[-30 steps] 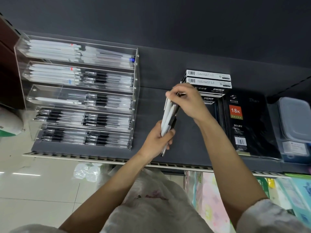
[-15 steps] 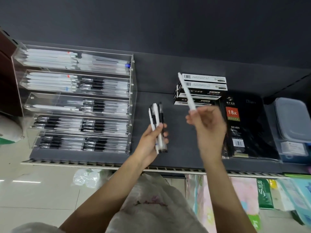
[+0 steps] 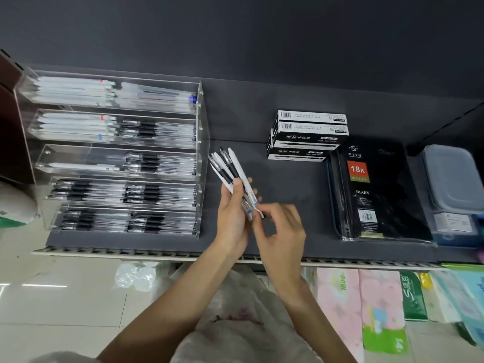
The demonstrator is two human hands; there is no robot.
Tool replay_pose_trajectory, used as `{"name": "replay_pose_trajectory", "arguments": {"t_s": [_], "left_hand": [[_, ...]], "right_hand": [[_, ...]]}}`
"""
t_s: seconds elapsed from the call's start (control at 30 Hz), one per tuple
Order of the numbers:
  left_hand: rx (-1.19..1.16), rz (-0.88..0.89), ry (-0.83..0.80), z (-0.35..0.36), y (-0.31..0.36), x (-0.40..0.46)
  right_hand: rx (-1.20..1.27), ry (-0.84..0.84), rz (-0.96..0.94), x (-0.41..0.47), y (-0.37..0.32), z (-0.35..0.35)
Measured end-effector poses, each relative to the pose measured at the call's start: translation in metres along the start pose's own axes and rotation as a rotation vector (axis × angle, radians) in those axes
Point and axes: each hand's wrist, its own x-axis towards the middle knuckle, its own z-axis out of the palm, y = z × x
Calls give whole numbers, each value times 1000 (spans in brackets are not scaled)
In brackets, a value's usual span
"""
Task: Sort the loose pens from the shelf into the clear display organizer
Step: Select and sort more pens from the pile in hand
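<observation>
My left hand (image 3: 233, 218) grips a fanned bunch of pens (image 3: 230, 171), several white and black ones, above the dark shelf (image 3: 288, 195). Their tips point up and to the left. My right hand (image 3: 281, 226) is just right of it, fingers curled, pinching the lower end of a white pen in the bunch. The clear display organizer (image 3: 117, 155) stands at the left of the shelf. Its stepped tiers hold rows of white pens at the top and black-gripped pens lower down.
A stack of black-and-white pen boxes (image 3: 309, 134) sits at the back of the shelf. A black diary pack (image 3: 372, 192) lies to the right, then a grey-blue lidded box (image 3: 453, 189). Packaged goods (image 3: 379, 310) hang below the shelf edge.
My right hand came down from holding one white pen up high and brought it into the bunch. My left hand tilted the bunch leftward, toward the organizer.
</observation>
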Motion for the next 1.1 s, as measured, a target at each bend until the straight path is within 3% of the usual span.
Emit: {"name": "replay_pose_trajectory", "arguments": {"t_s": [0.13,0.3,0.43,0.5,0.67,0.73,0.8,0.83,0.97,1.1], "left_hand": [[-85,6,-54,-3,1,-3],[-25,59,-42,-6,2,-9],[-58,71,1,-6,3,-19],[-8,90,14,-5,2,-25],[321,257,128,-9,8,-37],[439,298,91,-14,12,-41],[433,258,23,-17,16,-46],[392,234,16,-20,19,-48],[265,210,50,-43,44,-52],[225,162,-26,-73,74,-54]], "right_hand": [[-10,-59,-54,-6,6,-2],[9,-178,-55,-10,8,-7],[309,-343,359,-9,-5,-2],[349,-371,453,-7,-11,5],[412,-252,440,-6,-23,19],[570,-218,636,-7,-30,28],[740,-184,877,-6,-35,38],[761,-185,907,-6,-37,41],[759,-303,815,-1,-47,44],[641,-397,652,-4,-66,54]]}}
